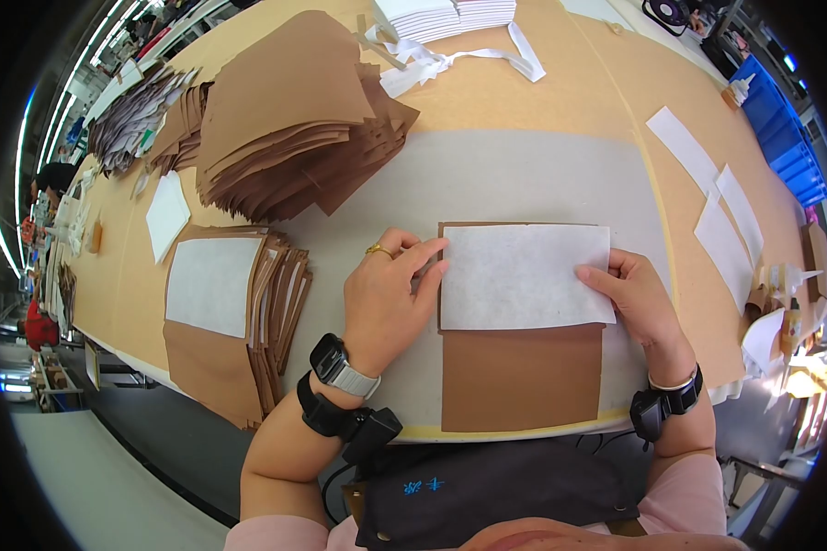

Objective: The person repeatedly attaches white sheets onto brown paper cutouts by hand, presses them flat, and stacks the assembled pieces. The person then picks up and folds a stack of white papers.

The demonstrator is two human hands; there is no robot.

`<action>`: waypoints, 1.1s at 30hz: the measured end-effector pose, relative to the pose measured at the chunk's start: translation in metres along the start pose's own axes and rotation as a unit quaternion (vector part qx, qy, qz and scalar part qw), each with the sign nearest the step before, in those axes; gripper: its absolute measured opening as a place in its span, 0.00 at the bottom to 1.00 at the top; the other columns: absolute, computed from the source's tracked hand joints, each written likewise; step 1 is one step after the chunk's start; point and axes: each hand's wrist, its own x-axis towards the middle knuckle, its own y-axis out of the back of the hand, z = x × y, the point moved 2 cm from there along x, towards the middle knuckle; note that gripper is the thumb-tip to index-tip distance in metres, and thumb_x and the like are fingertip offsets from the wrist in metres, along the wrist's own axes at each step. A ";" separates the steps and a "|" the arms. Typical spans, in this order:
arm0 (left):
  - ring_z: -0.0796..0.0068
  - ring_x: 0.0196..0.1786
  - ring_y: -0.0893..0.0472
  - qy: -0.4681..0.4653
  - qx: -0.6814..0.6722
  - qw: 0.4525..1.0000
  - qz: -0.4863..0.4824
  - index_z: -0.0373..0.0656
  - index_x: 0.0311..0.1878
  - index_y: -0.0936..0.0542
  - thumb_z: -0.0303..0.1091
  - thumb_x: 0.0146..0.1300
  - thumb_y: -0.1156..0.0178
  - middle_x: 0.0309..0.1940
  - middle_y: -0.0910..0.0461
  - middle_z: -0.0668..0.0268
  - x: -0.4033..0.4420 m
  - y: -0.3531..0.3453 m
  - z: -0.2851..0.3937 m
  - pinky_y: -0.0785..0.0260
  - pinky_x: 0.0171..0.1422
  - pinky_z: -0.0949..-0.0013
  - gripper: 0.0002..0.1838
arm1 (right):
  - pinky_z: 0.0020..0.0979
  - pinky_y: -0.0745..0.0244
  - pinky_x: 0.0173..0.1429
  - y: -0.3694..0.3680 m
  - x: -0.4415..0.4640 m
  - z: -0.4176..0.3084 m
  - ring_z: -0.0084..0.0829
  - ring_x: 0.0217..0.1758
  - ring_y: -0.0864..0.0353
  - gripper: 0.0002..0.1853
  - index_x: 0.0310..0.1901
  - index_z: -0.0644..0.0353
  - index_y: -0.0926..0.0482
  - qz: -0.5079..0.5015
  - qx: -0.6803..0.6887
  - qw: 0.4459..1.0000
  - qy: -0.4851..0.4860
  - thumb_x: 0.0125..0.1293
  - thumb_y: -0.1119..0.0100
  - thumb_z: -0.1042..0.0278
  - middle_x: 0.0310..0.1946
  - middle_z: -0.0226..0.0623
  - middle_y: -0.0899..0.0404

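Note:
In front of me a white rectangular sheet [524, 275] covers the upper part of a brown sheet [522, 381], whose lower part shows below it. A thin brown strip shows along the white sheet's top and left edges. My right hand [629, 289] pinches the white sheet's right edge, thumb on top. At its left edge, my left hand [395, 285] has the index finger and thumb apart, their tips touching the border. Left of that hand lies a stack of brown pieces [211, 372] with white sheets on their upper parts.
A tall pile of brown sheets [285, 83] stands at the back left. Bundled white sheets [441, 20] and white ribbon [423, 69] lie at the back. On the right are white strips [685, 151], a blue bin [781, 129] and small bottles [790, 321].

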 end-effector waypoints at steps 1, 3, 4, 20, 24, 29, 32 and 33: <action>0.71 0.34 0.19 -0.002 0.004 1.000 0.001 0.47 0.51 0.13 0.32 0.65 0.34 0.39 0.20 0.66 0.000 0.000 0.000 0.26 0.39 0.70 0.12 | 0.21 0.25 0.39 0.000 0.000 0.000 0.18 0.36 0.19 0.15 0.49 0.71 0.17 0.000 0.000 1.000 0.000 0.67 0.32 0.66 0.37 0.33 0.15; 0.71 0.34 0.19 -0.001 0.002 1.000 0.002 0.47 0.51 0.13 0.32 0.65 0.34 0.39 0.20 0.66 0.000 0.000 0.000 0.26 0.39 0.70 0.12 | 0.21 0.24 0.40 0.001 0.001 0.001 0.18 0.36 0.19 0.16 0.49 0.71 0.17 0.002 -0.006 1.000 0.000 0.67 0.32 0.67 0.38 0.34 0.15; 0.71 0.34 0.19 0.000 0.000 1.000 0.002 0.47 0.51 0.13 0.32 0.65 0.34 0.39 0.20 0.66 0.000 0.000 0.000 0.26 0.39 0.70 0.12 | 0.21 0.24 0.40 0.001 0.001 0.001 0.18 0.36 0.19 0.16 0.49 0.71 0.17 0.003 -0.006 1.000 0.000 0.67 0.32 0.67 0.38 0.34 0.15; 0.70 0.32 0.18 -0.017 0.052 0.998 0.010 0.45 0.51 0.13 0.31 0.64 0.33 0.40 0.21 0.65 -0.001 -0.001 0.007 0.26 0.38 0.71 0.12 | 0.22 0.26 0.35 0.001 -0.007 -0.015 0.14 0.30 0.23 0.15 0.45 0.68 0.17 0.046 -0.182 0.982 -0.001 0.73 0.39 0.61 0.26 0.25 0.20; 0.70 0.33 0.19 -0.003 0.058 0.998 0.004 0.44 0.51 0.13 0.30 0.64 0.33 0.40 0.21 0.64 -0.001 -0.001 0.008 0.26 0.39 0.71 0.12 | 0.23 0.28 0.28 0.004 -0.009 -0.013 0.15 0.24 0.25 0.16 0.38 0.67 0.19 0.081 -0.165 0.982 0.035 0.73 0.39 0.59 0.22 0.26 0.22; 0.71 0.35 0.20 0.001 0.051 0.999 -0.002 0.43 0.51 0.13 0.29 0.64 0.33 0.40 0.22 0.63 -0.001 -0.002 0.009 0.27 0.39 0.71 0.12 | 0.24 0.29 0.26 0.002 -0.011 -0.017 0.17 0.22 0.25 0.17 0.35 0.67 0.21 0.107 -0.156 0.981 0.032 0.73 0.40 0.59 0.20 0.29 0.23; 0.72 0.34 0.21 0.003 0.043 0.999 0.003 0.42 0.51 0.13 0.29 0.64 0.33 0.40 0.22 0.63 -0.001 -0.004 0.005 0.27 0.38 0.71 0.12 | 0.28 0.29 0.27 0.003 -0.007 -0.015 0.21 0.21 0.25 0.16 0.34 0.68 0.21 0.129 -0.208 0.968 0.046 0.72 0.39 0.60 0.19 0.33 0.23; 0.71 0.34 0.21 0.002 0.046 0.999 0.009 0.45 0.51 0.12 0.31 0.64 0.32 0.41 0.22 0.64 -0.001 -0.004 0.003 0.27 0.38 0.69 0.12 | 0.30 0.30 0.27 0.004 -0.006 -0.012 0.24 0.20 0.25 0.16 0.33 0.68 0.20 0.141 -0.243 0.958 0.063 0.71 0.38 0.61 0.19 0.35 0.23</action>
